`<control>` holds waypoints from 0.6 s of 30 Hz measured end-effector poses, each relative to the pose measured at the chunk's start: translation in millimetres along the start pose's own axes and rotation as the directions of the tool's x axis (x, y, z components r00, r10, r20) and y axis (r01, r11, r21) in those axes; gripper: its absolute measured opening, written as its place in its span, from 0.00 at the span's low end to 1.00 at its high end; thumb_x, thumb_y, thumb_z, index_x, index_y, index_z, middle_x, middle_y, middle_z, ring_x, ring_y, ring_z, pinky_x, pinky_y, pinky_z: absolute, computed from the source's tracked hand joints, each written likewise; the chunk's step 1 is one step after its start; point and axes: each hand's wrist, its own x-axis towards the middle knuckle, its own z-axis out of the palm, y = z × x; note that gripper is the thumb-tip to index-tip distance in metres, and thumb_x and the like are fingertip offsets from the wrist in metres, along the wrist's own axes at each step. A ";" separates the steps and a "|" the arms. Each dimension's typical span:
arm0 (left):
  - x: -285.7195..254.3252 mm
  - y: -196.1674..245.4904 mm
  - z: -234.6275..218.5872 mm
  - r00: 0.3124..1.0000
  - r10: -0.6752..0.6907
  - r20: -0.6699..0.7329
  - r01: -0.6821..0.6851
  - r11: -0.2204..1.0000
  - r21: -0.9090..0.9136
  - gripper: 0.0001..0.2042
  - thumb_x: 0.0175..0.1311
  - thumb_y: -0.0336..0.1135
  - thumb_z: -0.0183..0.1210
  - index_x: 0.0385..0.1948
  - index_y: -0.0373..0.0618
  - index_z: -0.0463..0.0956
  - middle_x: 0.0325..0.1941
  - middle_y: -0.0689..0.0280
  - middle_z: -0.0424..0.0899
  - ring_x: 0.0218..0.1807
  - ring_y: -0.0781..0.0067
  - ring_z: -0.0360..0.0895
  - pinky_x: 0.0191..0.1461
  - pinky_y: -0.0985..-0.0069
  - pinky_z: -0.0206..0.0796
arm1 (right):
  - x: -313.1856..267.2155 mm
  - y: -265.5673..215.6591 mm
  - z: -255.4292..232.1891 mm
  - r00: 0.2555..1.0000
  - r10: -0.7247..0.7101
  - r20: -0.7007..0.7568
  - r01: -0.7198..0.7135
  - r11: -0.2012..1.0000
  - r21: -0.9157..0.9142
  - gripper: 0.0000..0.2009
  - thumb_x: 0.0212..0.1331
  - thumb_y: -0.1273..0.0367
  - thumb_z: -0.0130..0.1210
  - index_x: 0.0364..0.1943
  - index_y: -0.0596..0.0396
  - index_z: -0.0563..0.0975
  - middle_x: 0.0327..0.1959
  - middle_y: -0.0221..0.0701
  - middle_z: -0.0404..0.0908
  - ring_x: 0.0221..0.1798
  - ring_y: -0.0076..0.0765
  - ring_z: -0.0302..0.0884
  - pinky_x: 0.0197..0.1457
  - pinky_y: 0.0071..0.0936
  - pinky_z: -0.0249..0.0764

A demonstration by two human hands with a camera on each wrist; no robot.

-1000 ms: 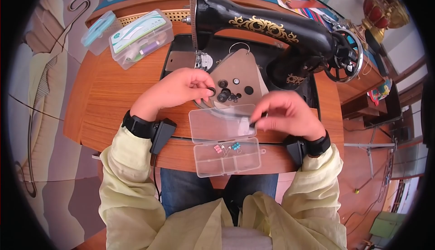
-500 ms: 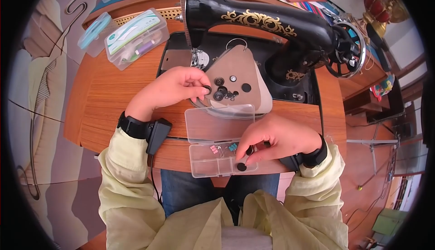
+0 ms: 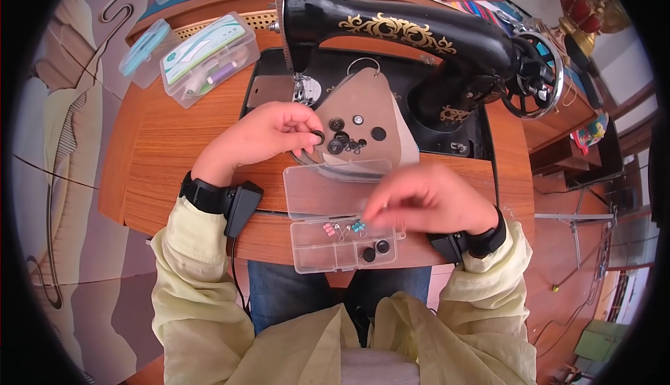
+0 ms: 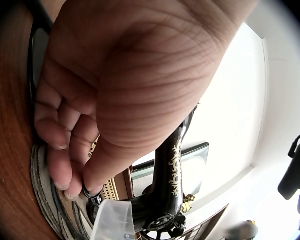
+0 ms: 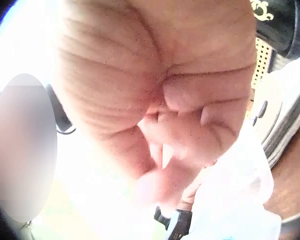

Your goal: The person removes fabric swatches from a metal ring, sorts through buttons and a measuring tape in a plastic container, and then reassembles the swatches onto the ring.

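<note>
My left hand (image 3: pixel 262 137) pinches a black button (image 3: pixel 318 137) between thumb and fingertips, at the left edge of a ringed stack of fabric swatches (image 3: pixel 366 95). On that stack lie several dark buttons (image 3: pixel 336 146) and a small silver-rimmed one (image 3: pixel 358 119). My right hand (image 3: pixel 436 200), blurred, hovers over the right side of a clear plastic box (image 3: pixel 310 263) with its lid (image 3: pixel 321 193) folded back. Its fingers are loosely bent, with nothing visible between them. Two dark buttons (image 3: pixel 368 254) sit in the box's front right compartment; pink clips (image 3: pixel 329 229), teal clips (image 3: pixel 358 226) and safety pins lie behind.
A black sewing machine (image 3: pixel 398 26) with gold ornament stands behind the swatches, its handwheel (image 3: pixel 537 78) at right. Two clear cases, one holding purple thread (image 3: pixel 222 73), stand at the back left of the wooden table (image 3: pixel 167 148). Papers and books line the back.
My right hand came down to the box, let go of dark buttons there, and has lifted back up. My left hand keeps its pinch on the button.
</note>
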 end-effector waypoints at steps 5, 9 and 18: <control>0.0 0.9 0.0 1.000 0.002 0.001 -0.002 1.000 0.005 0.06 0.65 0.30 0.60 0.39 0.40 0.77 0.32 0.72 0.80 0.32 0.85 0.75 0.38 0.84 0.71 | 8.6 16.7 -7.5 0.788 -0.107 -0.606 -0.125 0.936 -0.328 0.09 0.54 0.77 0.62 0.41 0.56 0.81 0.33 0.29 0.79 0.25 0.20 0.69 0.30 0.20 0.68; -0.3 1.2 0.3 1.000 0.008 0.002 -0.008 1.000 0.004 0.06 0.65 0.30 0.60 0.40 0.40 0.77 0.32 0.72 0.80 0.32 0.86 0.75 0.38 0.85 0.71 | 10.5 24.2 -12.9 0.770 -0.120 -0.627 -0.215 0.877 -0.431 0.13 0.51 0.76 0.63 0.43 0.55 0.81 0.37 0.31 0.76 0.25 0.24 0.68 0.31 0.21 0.69; 0.7 -2.8 -1.3 1.000 0.023 0.008 -0.023 1.000 0.016 0.06 0.64 0.29 0.60 0.40 0.39 0.77 0.32 0.71 0.80 0.33 0.86 0.76 0.38 0.85 0.71 | 23.2 50.4 -19.6 0.821 -0.069 -0.567 -0.234 0.865 -0.444 0.15 0.48 0.74 0.66 0.43 0.53 0.81 0.33 0.30 0.70 0.25 0.24 0.65 0.32 0.23 0.69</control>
